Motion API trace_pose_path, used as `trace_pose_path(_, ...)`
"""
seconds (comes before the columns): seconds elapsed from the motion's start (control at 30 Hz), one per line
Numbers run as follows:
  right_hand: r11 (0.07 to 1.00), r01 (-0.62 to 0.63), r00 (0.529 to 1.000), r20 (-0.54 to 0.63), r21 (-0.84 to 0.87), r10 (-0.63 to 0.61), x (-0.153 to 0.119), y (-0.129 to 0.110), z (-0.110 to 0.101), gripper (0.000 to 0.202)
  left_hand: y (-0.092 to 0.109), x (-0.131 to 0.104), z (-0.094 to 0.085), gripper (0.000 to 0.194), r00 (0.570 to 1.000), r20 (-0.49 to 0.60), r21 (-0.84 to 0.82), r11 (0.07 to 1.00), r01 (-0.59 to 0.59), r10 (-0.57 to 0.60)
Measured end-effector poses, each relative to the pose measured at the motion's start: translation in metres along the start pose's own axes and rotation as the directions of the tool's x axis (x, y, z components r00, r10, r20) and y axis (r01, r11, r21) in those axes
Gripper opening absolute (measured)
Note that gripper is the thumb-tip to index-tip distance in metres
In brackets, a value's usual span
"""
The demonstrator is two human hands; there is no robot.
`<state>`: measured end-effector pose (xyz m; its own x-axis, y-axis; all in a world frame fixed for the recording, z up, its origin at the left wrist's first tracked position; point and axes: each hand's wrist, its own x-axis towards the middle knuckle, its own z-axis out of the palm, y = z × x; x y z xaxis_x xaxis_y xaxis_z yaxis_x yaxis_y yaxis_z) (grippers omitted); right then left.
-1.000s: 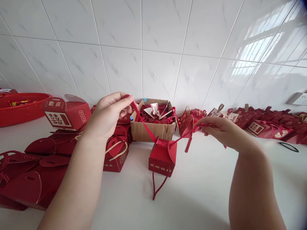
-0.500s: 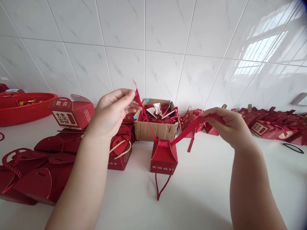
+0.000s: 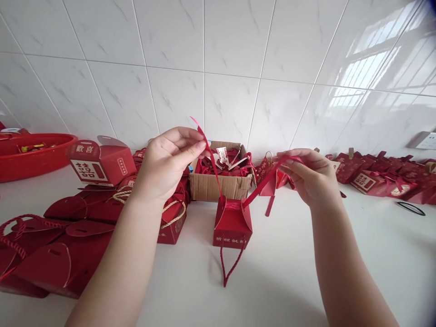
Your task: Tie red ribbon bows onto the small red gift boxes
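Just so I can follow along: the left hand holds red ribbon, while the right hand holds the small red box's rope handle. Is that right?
Not quite: in the head view, the right hand also holds red ribbon; the rope handle extends from the near side of the small red box, untouched. The left hand does hold red ribbon.

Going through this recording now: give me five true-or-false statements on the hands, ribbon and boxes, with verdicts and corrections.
1. The left hand and right hand each hold a length of red ribbon. True.
2. The ribbon is tied in a bow. False: its two lengths spread apart.
3. A cardboard carton stands behind the small red box. True.
4. The small box's handle stands upright. False: the red cord droops in front.
5. A basin stands at far right. False: the red basin is far left.
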<state>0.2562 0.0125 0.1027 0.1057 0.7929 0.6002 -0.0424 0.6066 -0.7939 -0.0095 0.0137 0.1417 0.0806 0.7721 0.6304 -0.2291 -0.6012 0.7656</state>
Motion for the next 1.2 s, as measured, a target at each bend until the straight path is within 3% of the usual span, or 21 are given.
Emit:
trace_pose_path(0.23,0.981,-0.173,0.985,0.028,0.091,0.172,0.004,0.002,0.009,0.026,0.001,-0.001,0.004,0.014,1.000,-0.015,0.007,1.000,0.002,-0.001)
trace_pose_path(0.3,0.971,-0.214,0.977,0.039,0.111,0.211,0.004,0.004,0.011,0.021,0.002,-0.001,0.004,0.016,0.999,-0.041,0.032,0.999,-0.002,0.003)
trace_pose_path(0.37,0.970,-0.230,0.973,0.042,0.077,0.227,0.004,0.005,0.012,0.012,0.001,-0.001,0.003,0.017,0.997,-0.074,0.058,0.998,0.015,-0.011)
trace_pose_path(0.47,0.976,-0.217,0.976,0.036,0.020,0.216,0.005,0.004,0.011,0.020,-0.001,-0.001,0.001,0.012,0.995,-0.100,0.084,0.996,0.030,-0.021)
trace_pose_path(0.57,0.968,-0.221,0.975,0.035,0.115,0.218,0.004,0.001,0.010,0.022,-0.002,0.000,0.000,0.011,0.994,-0.106,0.102,0.994,0.045,-0.034)
trace_pose_path(0.73,0.955,-0.219,0.975,0.001,0.202,0.224,0.000,-0.006,0.014,0.018,0.008,0.007,0.011,0.018,0.995,0.000,0.119,0.988,0.104,-0.104)
trace_pose_path(0.93,0.951,-0.218,0.975,-0.003,0.219,0.224,0.002,-0.015,0.024,0.016,0.016,0.012,0.023,0.002,0.993,0.073,0.319,0.945,0.067,-0.095)
trace_pose_path(1.07,0.957,-0.215,0.975,-0.010,0.197,0.221,0.007,-0.021,0.034,0.018,0.011,0.011,0.026,0.009,0.983,0.119,0.280,0.954,0.103,-0.141)
trace_pose_path(1.2,0.919,-0.222,0.974,0.034,0.326,0.223,0.008,-0.022,0.046,0.018,0.004,0.009,0.029,0.009,0.990,0.088,0.212,0.973,0.088,-0.109)
